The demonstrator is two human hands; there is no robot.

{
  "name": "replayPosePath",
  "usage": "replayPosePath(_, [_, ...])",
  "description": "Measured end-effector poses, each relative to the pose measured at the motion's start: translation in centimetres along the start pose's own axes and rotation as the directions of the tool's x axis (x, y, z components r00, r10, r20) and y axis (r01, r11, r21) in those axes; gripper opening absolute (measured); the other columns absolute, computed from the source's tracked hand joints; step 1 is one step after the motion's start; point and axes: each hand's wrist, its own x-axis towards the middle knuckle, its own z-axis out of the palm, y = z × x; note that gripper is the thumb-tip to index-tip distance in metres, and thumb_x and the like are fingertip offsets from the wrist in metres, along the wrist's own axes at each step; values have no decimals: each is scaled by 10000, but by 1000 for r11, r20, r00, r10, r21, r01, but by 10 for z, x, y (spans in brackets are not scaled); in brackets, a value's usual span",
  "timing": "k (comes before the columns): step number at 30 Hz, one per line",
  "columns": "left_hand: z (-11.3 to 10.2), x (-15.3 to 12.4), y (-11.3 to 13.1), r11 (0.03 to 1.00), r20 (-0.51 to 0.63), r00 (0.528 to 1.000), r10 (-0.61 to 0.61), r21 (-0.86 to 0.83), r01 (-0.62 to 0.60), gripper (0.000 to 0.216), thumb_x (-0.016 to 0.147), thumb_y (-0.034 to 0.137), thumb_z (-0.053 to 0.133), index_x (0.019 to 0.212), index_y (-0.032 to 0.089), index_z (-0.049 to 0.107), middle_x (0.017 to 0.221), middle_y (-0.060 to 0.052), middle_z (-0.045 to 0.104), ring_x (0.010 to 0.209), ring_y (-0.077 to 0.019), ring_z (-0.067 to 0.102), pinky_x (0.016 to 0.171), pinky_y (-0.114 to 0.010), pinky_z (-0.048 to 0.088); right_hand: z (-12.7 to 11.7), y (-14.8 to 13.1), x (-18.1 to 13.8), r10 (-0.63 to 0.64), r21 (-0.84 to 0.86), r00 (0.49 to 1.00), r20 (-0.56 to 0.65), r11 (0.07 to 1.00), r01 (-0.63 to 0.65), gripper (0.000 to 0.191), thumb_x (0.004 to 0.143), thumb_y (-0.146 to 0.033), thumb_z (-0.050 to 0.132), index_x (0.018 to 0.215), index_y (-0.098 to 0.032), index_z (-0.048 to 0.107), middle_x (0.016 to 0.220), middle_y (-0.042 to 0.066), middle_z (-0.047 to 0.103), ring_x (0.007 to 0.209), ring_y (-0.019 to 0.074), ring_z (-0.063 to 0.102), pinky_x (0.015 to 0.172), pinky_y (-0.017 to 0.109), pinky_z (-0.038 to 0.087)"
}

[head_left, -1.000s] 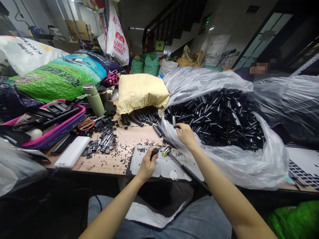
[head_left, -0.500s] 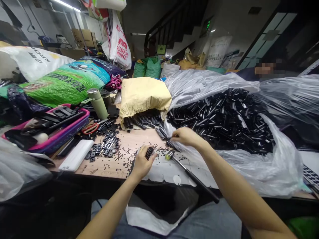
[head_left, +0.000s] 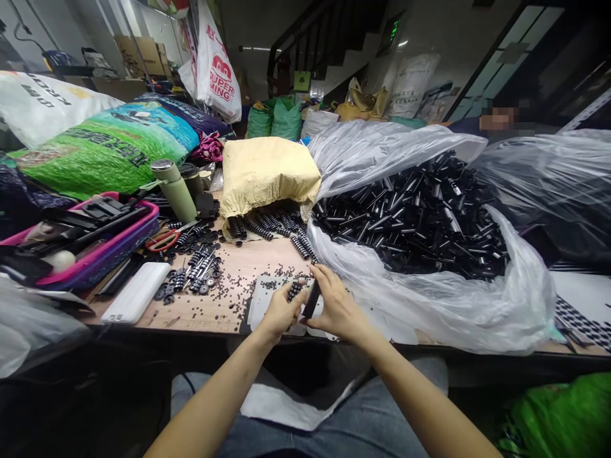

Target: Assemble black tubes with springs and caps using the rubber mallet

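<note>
My left hand (head_left: 281, 312) is closed around a short dark studded cylinder (head_left: 294, 291), its end showing between thumb and fingers. Close beside it, my right hand (head_left: 338, 304) grips a smooth black tube-like piece (head_left: 312, 300), held slantwise between thumb and fingers. Both hands are just above a pale sheet (head_left: 261, 298) at the bench's front edge. More studded cylinders (head_left: 300, 243) lie behind the hands, by the plastic bag. Many tiny dark rings (head_left: 229, 289) are scattered on the bench to the left. The hammer is out of sight; my right hand and forearm may cover it.
A clear plastic bag (head_left: 520, 315) spills a heap of black pieces (head_left: 410, 219) at right. At left are a pink basket (head_left: 153, 208), red-handled scissors (head_left: 162, 240), a white box-like block (head_left: 136, 294) and a green flask (head_left: 175, 192). A yellow sack (head_left: 270, 172) stands behind. Another person (head_left: 496, 121) is at far right.
My right hand has come down and toward my left hand, now with the black tube-like piece showing in it. My left hand still holds the studded cylinder. The view has shifted slightly.
</note>
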Motion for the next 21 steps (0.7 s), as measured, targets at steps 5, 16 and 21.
replayPosePath(5, [3,0,-1,978,-21,1000,15,-207,-19,350,744,390,543,998,149,544,603,19,531,419,-65,476,362,-159,338,9,-3,-13,-83,198,996,19,977,77,1078,530,-383,722,1358,-174,65,1376,141,194,1290,262,186,1048,408,254])
replayPosePath(16, [17,-5,-1,980,-45,996,-81,-187,72,300,741,386,533,928,152,513,518,20,527,372,-104,511,368,-187,397,29,2,-20,-80,325,997,-20,942,82,1066,485,-269,738,1330,-171,96,1353,150,228,1280,272,215,1056,424,236])
replayPosePath(21, [15,-1,-5,989,-41,994,-106,-104,101,290,760,413,492,842,139,540,547,6,518,409,-97,509,401,-196,406,35,0,-24,42,388,998,-44,921,-22,968,474,-177,681,1291,-193,161,1295,129,304,1212,260,338,1012,407,307])
